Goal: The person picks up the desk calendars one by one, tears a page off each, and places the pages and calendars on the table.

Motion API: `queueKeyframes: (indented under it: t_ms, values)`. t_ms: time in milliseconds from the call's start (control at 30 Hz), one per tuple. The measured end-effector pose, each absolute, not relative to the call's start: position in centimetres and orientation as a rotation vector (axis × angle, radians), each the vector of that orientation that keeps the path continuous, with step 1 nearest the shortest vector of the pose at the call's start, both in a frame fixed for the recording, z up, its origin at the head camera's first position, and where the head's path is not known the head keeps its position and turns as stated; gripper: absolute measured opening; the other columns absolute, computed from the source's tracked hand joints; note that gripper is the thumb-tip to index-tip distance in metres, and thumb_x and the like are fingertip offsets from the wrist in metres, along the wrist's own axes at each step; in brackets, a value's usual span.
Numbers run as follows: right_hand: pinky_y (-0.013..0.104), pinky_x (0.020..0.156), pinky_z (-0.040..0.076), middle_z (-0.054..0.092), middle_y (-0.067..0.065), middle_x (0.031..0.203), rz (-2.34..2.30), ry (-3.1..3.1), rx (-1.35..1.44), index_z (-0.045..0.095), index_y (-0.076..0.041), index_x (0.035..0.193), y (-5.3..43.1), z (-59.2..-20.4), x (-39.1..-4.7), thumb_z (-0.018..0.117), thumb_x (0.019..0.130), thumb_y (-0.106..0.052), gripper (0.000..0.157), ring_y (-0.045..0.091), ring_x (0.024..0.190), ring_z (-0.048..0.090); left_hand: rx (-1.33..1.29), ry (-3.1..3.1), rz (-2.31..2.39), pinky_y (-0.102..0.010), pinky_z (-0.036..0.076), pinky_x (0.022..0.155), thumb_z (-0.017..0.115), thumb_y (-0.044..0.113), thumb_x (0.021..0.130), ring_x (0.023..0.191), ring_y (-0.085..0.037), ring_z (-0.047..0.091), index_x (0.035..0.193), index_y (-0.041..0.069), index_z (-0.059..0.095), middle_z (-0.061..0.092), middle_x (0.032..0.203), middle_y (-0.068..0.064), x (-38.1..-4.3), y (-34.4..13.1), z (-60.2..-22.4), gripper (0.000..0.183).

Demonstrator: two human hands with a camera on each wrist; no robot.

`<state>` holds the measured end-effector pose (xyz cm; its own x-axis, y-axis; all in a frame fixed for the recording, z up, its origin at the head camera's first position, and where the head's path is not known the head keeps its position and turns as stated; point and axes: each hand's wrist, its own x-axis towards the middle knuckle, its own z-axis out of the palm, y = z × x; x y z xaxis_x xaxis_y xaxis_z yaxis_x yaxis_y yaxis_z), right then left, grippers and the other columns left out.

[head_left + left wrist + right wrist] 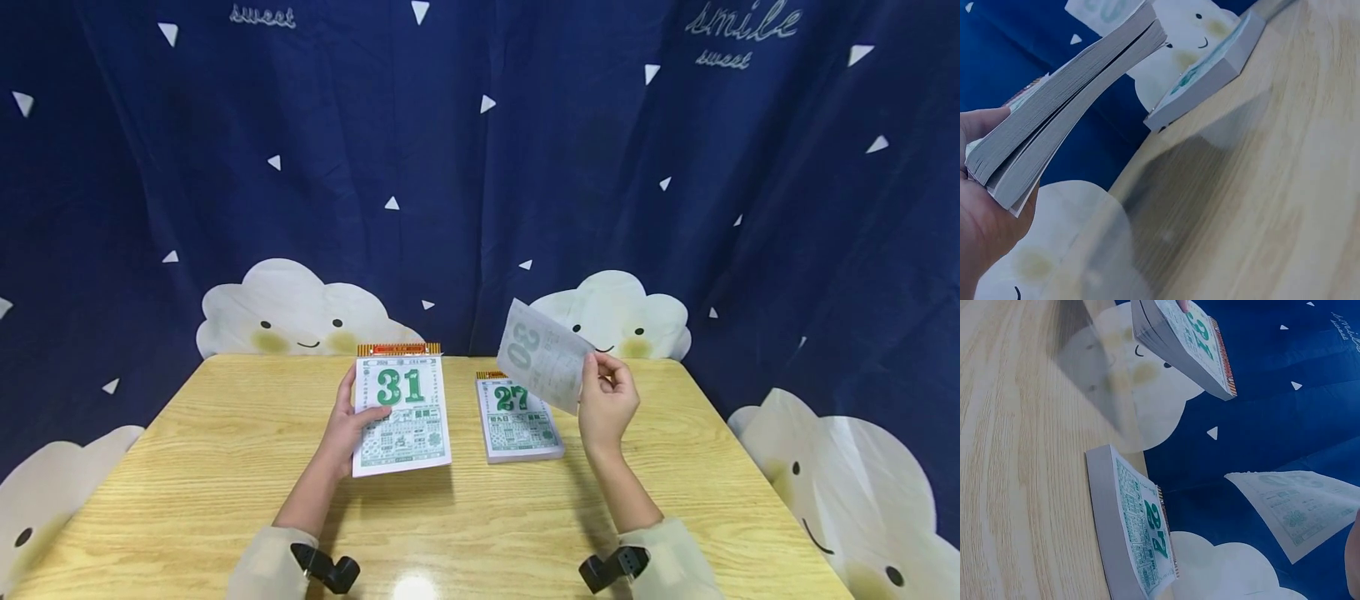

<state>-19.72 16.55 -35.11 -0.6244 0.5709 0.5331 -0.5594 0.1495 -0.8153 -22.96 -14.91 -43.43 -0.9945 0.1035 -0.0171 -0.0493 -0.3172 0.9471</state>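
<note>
My left hand (347,433) grips a thick tear-off calendar (401,417) by its left side, thumb across the front. The top page reads 31 in green, under a red and gold header strip. In the left wrist view the page block (1066,106) is held off the table and splits into two thick parts. My right hand (609,404) pinches a loose thin sheet (543,354) marked 30 by one end, in the air. Below that sheet a second calendar (520,425) showing 27 lies on the table, its top right corner hidden by the sheet in the head view.
The light wood table (225,467) runs back to a dark blue curtain (480,167) with white triangles and smiling clouds. Black cameras are strapped at both wrists, over pale sleeves (671,558).
</note>
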Motion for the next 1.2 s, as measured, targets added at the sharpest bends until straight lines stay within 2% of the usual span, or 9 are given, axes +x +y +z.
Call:
queueKeyframes:
  t_ms: [300, 633, 867, 1200]
  values:
    - [0.008, 0.038, 0.037, 0.052, -0.006, 0.07, 1.65, -1.546, -0.007, 0.057, 0.018, 0.096, 16.4, -35.4, -19.9, 0.059, 0.088, 0.0, 0.02, -0.003, 0.047, 0.043, 0.032, 1.795, 2.453, -0.032, 0.06, 0.073, 0.056, -0.004, 0.086, 0.082, -0.012, 0.07, 0.145, 0.047, 0.006, 0.064, 0.104, 0.017, -23.3, -15.4, -44.2, 0.092]
    - [0.006, 0.045, 0.035, 0.053, -0.004, 0.072, 1.605, -1.58, 0.052, 0.058, 0.02, 0.093, 15.7, -36.0, -20.2, 0.059, 0.086, 0.004, 0.017, -0.002, 0.052, 0.042, -0.009, 1.817, 2.426, -0.031, 0.06, 0.071, 0.057, -0.004, 0.086, 0.079, -0.011, 0.069, 0.146, 0.044, 0.005, 0.065, 0.099, 0.016, -23.3, -16.0, -44.9, 0.093]
    - [0.007, 0.044, 0.033, 0.053, -0.003, 0.072, 1.545, -1.63, 0.091, 0.06, 0.016, 0.092, 15.0, -36.7, -20.5, 0.06, 0.086, 0.003, 0.014, -0.001, 0.052, 0.04, -0.036, 1.822, 2.415, -0.032, 0.06, 0.072, 0.058, -0.003, 0.085, 0.08, -0.012, 0.07, 0.146, 0.044, 0.005, 0.066, 0.098, 0.016, -23.3, -16.4, -45.3, 0.093]
    - [0.01, 0.045, 0.033, 0.055, 0.017, 0.07, 1.409, -1.69, 0.147, 0.062, 0.014, 0.09, 13.5, -37.6, -20.9, 0.06, 0.084, 0.006, 0.01, 0.0, 0.053, 0.041, -0.117, 1.833, 2.38, -0.033, 0.06, 0.073, 0.058, -0.002, 0.086, 0.079, -0.012, 0.07, 0.146, 0.044, 0.005, 0.066, 0.096, 0.015, -23.3, -17.2, -46.0, 0.092]
